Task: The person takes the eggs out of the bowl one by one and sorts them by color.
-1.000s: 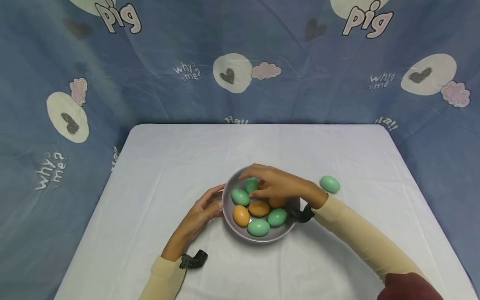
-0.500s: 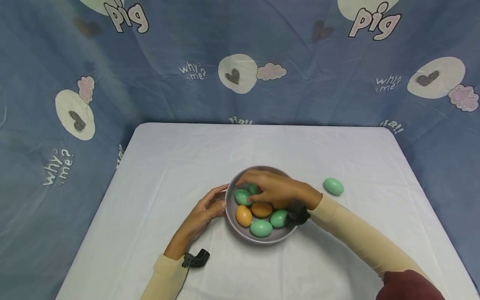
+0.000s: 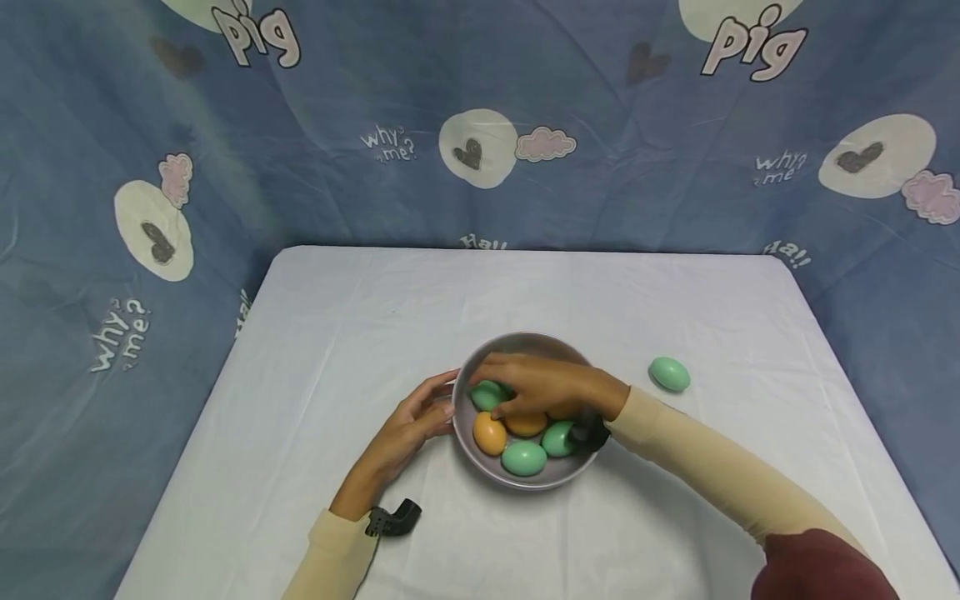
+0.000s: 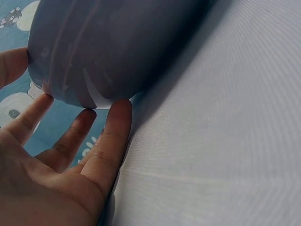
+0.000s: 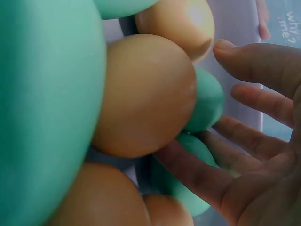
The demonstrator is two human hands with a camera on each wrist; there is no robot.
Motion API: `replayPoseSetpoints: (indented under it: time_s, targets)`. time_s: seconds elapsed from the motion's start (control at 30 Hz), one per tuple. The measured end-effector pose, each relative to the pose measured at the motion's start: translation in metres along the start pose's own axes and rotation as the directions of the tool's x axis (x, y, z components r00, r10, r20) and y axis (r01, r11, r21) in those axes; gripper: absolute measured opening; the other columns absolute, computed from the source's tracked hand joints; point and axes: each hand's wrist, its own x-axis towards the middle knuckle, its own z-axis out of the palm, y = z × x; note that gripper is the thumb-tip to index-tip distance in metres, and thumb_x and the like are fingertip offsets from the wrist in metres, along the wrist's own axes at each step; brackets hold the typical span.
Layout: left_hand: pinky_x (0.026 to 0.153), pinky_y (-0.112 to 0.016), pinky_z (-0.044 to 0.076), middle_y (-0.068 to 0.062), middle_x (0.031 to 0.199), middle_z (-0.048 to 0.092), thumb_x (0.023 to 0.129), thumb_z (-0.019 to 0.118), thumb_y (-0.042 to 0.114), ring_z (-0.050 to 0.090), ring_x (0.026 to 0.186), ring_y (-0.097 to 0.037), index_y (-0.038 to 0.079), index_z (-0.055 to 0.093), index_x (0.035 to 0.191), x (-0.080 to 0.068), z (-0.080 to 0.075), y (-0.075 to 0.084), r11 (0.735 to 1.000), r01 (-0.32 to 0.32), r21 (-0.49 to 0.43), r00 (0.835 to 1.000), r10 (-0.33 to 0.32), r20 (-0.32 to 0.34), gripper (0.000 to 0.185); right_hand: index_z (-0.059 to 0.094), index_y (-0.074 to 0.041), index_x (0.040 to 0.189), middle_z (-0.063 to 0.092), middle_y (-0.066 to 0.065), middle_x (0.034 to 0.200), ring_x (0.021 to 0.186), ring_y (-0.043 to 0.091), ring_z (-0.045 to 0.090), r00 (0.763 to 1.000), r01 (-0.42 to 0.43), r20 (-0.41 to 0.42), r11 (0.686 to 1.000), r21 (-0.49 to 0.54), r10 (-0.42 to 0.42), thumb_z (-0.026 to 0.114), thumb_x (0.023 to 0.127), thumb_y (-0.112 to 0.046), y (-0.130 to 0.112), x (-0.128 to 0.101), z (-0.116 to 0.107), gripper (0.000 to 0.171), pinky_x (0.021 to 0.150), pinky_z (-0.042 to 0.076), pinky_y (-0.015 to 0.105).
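Right hand [image 3: 543,385] is curling its grip over a green egg [image 5: 188,183] directly beneath, inside the bowl [image 3: 517,343]; left hand [image 3: 414,417], fingers spread, is bracing the bowl's left wall.

The blue backdrop cloth [image 3: 600,125] reads "pig" twice up top, "why? me?" in several spots, and "Ha!!" low down
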Motion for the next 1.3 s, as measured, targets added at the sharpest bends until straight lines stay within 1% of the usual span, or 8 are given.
replayPoseSetpoints:
  time_s: [0.17, 0.4, 0.63, 0.8, 1.0, 1.13, 1.3]
  targets:
    - [0.094, -0.037, 0.057, -0.021, 0.15, 0.04, 0.102, 0.057, 0.016, 0.058, 0.124, -0.022, 0.018, 0.038, 0.153, 0.001, 0.0012, 0.0009, 1.0, -0.003, 0.006, 1.0, 0.003, 0.005, 0.056, 0.056, -0.016, 0.139, 0.052, 0.0, 0.14, 0.127, 0.013, 0.051, 1.0, -0.005, 0.011, 1.0, -0.013, 0.005, 0.071, 0.094, -0.029, 0.0004, 0.0008, 0.0021, 0.05, 0.107, 0.047, 0.031]
    - [0.093, -0.037, 0.058, -0.022, 0.15, 0.04, 0.101, 0.058, 0.016, 0.058, 0.124, -0.021, 0.016, 0.037, 0.154, 0.0007, 0.0028, 0.0023, 1.0, -0.001, 0.011, 1.0, 0.001, 0.003, 0.056, 0.059, -0.018, 0.139, 0.051, 0.002, 0.139, 0.122, 0.013, 0.052, 0.999, -0.01, 0.03, 1.0, -0.025, 0.011, 0.07, 0.095, -0.027, -0.0004, 0.0018, 0.002, 0.046, 0.104, 0.048, 0.03]
    - [0.093, -0.036, 0.058, -0.021, 0.15, 0.04, 0.101, 0.058, 0.018, 0.058, 0.124, -0.022, 0.017, 0.037, 0.154, 0.0004, 0.0032, 0.0024, 1.0, 0.004, 0.01, 1.0, -0.004, 0.002, 0.056, 0.059, -0.019, 0.139, 0.049, 0.003, 0.141, 0.124, 0.014, 0.05, 0.998, -0.027, 0.062, 0.999, -0.034, 0.029, 0.065, 0.096, -0.017, -0.0016, 0.0003, 0.0018, 0.044, 0.106, 0.046, 0.031]
    - [0.094, -0.036, 0.058, -0.02, 0.151, 0.04, 0.101, 0.058, 0.018, 0.057, 0.126, -0.024, 0.017, 0.037, 0.153, 0.0004, 0.0035, 0.0036, 1.0, 0.007, 0.007, 1.0, -0.007, -0.001, 0.056, 0.06, -0.018, 0.139, 0.049, 0.003, 0.141, 0.126, 0.015, 0.05, 0.998, -0.029, 0.063, 0.999, -0.034, 0.031, 0.066, 0.096, -0.017, -0.0006, 0.0019, 0.0041, 0.044, 0.107, 0.046, 0.031]
    - [0.093, -0.036, 0.058, -0.021, 0.15, 0.04, 0.101, 0.058, 0.017, 0.057, 0.125, -0.022, 0.016, 0.037, 0.153, -0.0003, 0.0031, 0.0033, 1.0, 0.008, 0.0, 1.0, -0.008, -0.002, 0.056, 0.06, -0.019, 0.139, 0.049, 0.003, 0.141, 0.131, 0.016, 0.048, 0.997, -0.038, 0.059, 0.999, -0.039, 0.04, 0.066, 0.095, -0.014, -0.0005, 0.0037, 0.0061, 0.045, 0.11, 0.044, 0.032]
    - [0.093, -0.036, 0.058, -0.022, 0.15, 0.039, 0.102, 0.058, 0.017, 0.058, 0.124, -0.02, 0.015, 0.037, 0.154, 0.0003, 0.0027, 0.0025, 1.0, -0.002, -0.008, 1.0, 0.002, 0.003, 0.056, 0.06, -0.019, 0.139, 0.051, 0.002, 0.138, 0.129, 0.015, 0.05, 0.997, -0.035, 0.061, 0.998, -0.049, 0.038, 0.066, 0.094, -0.012, -0.0016, 0.0041, 0.006, 0.046, 0.109, 0.045, 0.032]
    - [0.093, -0.036, 0.058, -0.023, 0.15, 0.039, 0.101, 0.058, 0.015, 0.058, 0.124, -0.021, 0.015, 0.037, 0.154, 0.0008, 0.0028, 0.0022, 1.0, -0.009, -0.009, 1.0, 0.009, 0.006, 0.056, 0.06, -0.02, 0.139, 0.051, 0.001, 0.138, 0.124, 0.012, 0.049, 0.996, -0.057, 0.065, 0.998, -0.018, 0.058, 0.066, 0.093, -0.011, -0.0028, 0.0036, 0.0065, 0.048, 0.105, 0.045, 0.028]
